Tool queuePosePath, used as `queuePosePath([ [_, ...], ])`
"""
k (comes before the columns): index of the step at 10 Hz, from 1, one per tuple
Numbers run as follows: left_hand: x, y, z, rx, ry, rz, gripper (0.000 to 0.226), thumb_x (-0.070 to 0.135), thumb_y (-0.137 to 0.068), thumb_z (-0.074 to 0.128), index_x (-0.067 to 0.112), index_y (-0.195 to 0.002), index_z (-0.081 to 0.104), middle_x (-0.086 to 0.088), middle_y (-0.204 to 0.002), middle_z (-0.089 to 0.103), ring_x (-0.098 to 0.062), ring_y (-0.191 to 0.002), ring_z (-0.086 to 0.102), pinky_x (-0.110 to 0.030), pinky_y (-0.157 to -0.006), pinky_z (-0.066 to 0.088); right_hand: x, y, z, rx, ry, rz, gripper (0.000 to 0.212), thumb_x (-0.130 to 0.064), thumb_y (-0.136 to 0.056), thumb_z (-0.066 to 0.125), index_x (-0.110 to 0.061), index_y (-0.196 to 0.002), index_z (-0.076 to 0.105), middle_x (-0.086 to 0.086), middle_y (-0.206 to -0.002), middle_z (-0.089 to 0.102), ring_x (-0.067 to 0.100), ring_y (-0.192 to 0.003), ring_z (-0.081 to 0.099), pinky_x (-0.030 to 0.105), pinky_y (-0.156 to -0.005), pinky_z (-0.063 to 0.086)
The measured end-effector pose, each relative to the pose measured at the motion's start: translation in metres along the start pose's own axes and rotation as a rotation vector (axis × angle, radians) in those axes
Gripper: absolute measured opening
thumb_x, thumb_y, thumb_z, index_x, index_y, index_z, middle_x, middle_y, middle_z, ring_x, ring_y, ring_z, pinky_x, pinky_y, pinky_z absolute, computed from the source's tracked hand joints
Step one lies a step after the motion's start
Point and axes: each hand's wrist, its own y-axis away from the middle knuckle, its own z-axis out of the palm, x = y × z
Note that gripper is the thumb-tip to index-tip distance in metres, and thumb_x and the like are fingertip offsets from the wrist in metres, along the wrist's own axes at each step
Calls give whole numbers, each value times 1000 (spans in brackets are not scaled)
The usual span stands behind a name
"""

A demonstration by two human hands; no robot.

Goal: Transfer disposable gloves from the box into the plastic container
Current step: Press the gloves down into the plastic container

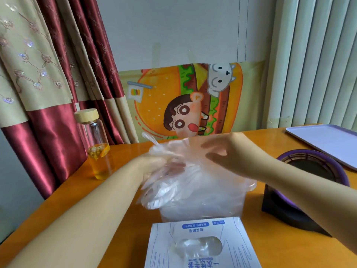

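Orange table, seen from the near edge.

- Box: flat at the near edge, middle. Its oval opening faces up, with clear film showing inside.
- Plastic container: translucent, just behind the box, touching or nearly so. It is already stuffed with film up to the rim.
- Gloves: a big loose clear bunch held over the container. Its lower folds spill across the rim on the left side.
- Left hand: comes in from the left and is buried in the bunch, gripping it from the side.
- Right hand: comes in from the right at the top of the bunch, its fingers stretched and parted, thumb and forefinger not closed. The fingertips are blurred against the film.
- The two hands are apart, with the bunch between them.

Room to move:
- Left: a glass bottle with a wooden lid and yellow liquid stands near the table's left edge, clear of the left forearm.
- Right: a black stand with a purple ring sits near the container, under the right forearm.
- Far right corner: a lilac tray.
- Bare tabletop lies either side of the box.
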Motion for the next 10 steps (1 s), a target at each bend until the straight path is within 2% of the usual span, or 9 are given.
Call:
queuePosePath([
  [1, 10, -8, -34, -584, -239, -92, 69, 65, -85, 36, 19, -134, 52, -1, -130, 60, -16, -121, 52, -41, -110, 37, 14, -16, -3, -63, 5, 109, 28, -14, -84, 68, -22, -111, 70, -10, -109, 68, -2, -82, 56, 5, -71, 37],
  [2, 19, -17, -47, -232, -178, 82, 67, 60, -89, 43, 20, -143, 40, 0, -128, 60, -19, -117, 55, -47, -109, 36, 30, -27, 4, -208, 77, 163, 33, -12, -79, 71, -24, -110, 70, -10, -104, 66, 4, -82, 55, 8, -68, 38],
  [3, 21, -6, -39, 70, -294, 610, 42, 34, -95, 55, 24, -135, 49, 6, -118, 57, -6, -99, 58, -19, -88, 46, 37, -33, 20, -340, 164, 163, 37, -13, -82, 69, -22, -117, 66, -8, -115, 65, 9, -94, 58, 16, -80, 44],
  [4, 30, 13, -15, -357, -628, 813, 36, 30, -92, 61, 34, -127, 56, 15, -119, 55, 5, -97, 54, -13, -88, 44, 38, -35, 35, -427, 237, 158, 41, -23, -83, 70, -20, -124, 62, -4, -124, 62, 16, -109, 57, 26, -96, 45],
  [5, 14, 3, 10, -739, -1118, 619, 55, 33, -92, 60, 31, -143, 42, 9, -148, 41, -12, -129, 44, -30, -106, 37, 38, -35, 43, -516, 446, 117, 53, -39, -83, 68, -23, -131, 54, -6, -128, 58, 18, -116, 51, 33, -103, 37],
  [6, 1, -8, 29, -861, -1321, 417, 63, 31, -94, 58, 29, -150, 29, 2, -154, 33, -23, -135, 38, -34, -107, 37, 40, -36, 50, -687, 701, 81, 57, -44, -86, 63, -22, -135, 47, -4, -128, 55, 20, -119, 47, 38, -106, 27],
  [8, -19, -22, 60, -1010, -1544, 253, 55, 34, -96, 55, 12, -144, 39, -6, -145, 44, -26, -119, 51, -36, -99, 42, 47, -41, 75, -892, 965, 105, 35, -21, -96, 49, -17, -131, 51, 7, -138, 47, 29, -133, 31, 57, -110, 14],
  [9, -29, -27, 63, -1028, -1627, 261, 42, 22, -103, 35, 8, -142, 41, -10, -145, 42, -24, -117, 47, -36, -103, 37, 47, -42, 80, -904, 1035, 124, 38, -26, -96, 49, -16, -133, 49, 12, -146, 37, 31, -138, 22, 56, -111, 11],
  [10, -26, -25, 59, -1057, -1568, 253, 40, 23, -101, 44, 6, -137, 48, -11, -138, 50, -27, -115, 52, -39, -100, 42, 48, -40, 75, -822, 1023, 109, 38, -27, -96, 51, -18, -133, 50, 12, -144, 36, 31, -135, 24, 55, -111, 12],
])
